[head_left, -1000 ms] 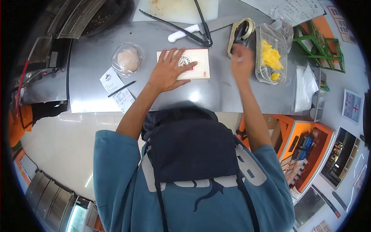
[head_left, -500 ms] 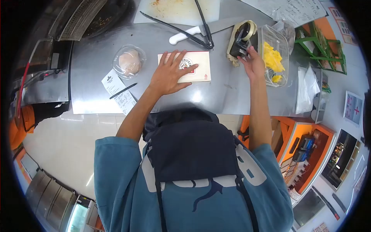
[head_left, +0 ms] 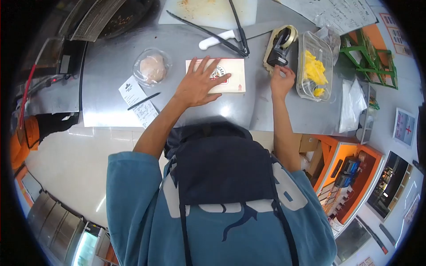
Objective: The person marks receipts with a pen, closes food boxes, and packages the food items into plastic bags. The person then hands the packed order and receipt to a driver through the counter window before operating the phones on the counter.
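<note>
My left hand point(head_left: 196, 86) lies with fingers spread on a cream-coloured paper box point(head_left: 233, 80) with a red edge and a round chicken logo. It presses the box flat against the steel table. My right hand point(head_left: 282, 82) is pinched at the near end of a black tape dispenser point(head_left: 279, 52), which holds a roll of clear tape point(head_left: 291, 36). Whatever is between those fingertips is too small or too clear to make out. Left of the box, a round clear plastic container point(head_left: 152, 68) holds a pale rounded food item.
A printed receipt point(head_left: 132, 91) lies under a black pen point(head_left: 143, 101). Black tongs point(head_left: 204, 32) cross a white-handled knife point(head_left: 219, 40) by a cutting board point(head_left: 208, 11). At right are a clear tub point(head_left: 301, 88) with yellow pieces, plastic bags point(head_left: 352, 106) and a green rack point(head_left: 370, 55).
My right hand has moved left and slightly down, from the dispenser's right side to its near end, and its fingers have closed into a pinch. My left hand stays on the box.
</note>
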Tool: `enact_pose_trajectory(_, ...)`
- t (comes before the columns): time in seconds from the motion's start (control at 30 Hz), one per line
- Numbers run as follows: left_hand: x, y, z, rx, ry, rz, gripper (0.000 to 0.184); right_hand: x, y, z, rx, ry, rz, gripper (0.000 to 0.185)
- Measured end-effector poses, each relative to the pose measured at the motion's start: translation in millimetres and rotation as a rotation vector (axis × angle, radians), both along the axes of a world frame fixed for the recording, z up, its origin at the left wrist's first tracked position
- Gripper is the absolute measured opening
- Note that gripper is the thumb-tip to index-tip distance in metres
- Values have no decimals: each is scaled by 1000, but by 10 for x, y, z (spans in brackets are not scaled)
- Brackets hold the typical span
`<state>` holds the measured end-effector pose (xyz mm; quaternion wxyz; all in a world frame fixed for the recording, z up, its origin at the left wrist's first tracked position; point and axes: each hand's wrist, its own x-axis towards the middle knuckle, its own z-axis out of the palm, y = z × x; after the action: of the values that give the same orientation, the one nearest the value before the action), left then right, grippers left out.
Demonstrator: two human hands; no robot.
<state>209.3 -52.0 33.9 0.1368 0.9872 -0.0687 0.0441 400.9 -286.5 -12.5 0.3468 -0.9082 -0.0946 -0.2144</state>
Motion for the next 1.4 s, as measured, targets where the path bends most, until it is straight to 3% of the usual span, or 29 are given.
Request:
enact_pose_trajectory(0.2, -64, 58, -74, 56, 25, -121, 57, -1316, 197, 437, 492, 809, 464, 14)
enact_pose_trajectory(0.33, -72, 86, -92, 65, 14, -146, 56, -1647, 475, 297, 797, 1024, 433, 15)
enact_pose_trajectory(0.67, -67, 133, -56, 16, 0, -180, 55, -1824, 761, 42, 907, 856, 286, 19)
enact_pose_trajectory(1.0, -64, 129, -10, -60, -27, -135, 56, -1891, 802, -22, 899, 723, 284, 40)
enact_pose_trajectory(1.4, 7, 31, -75, -221, -84, 52, 30, -1833, 783, 107, 890, 829, 290, 40)
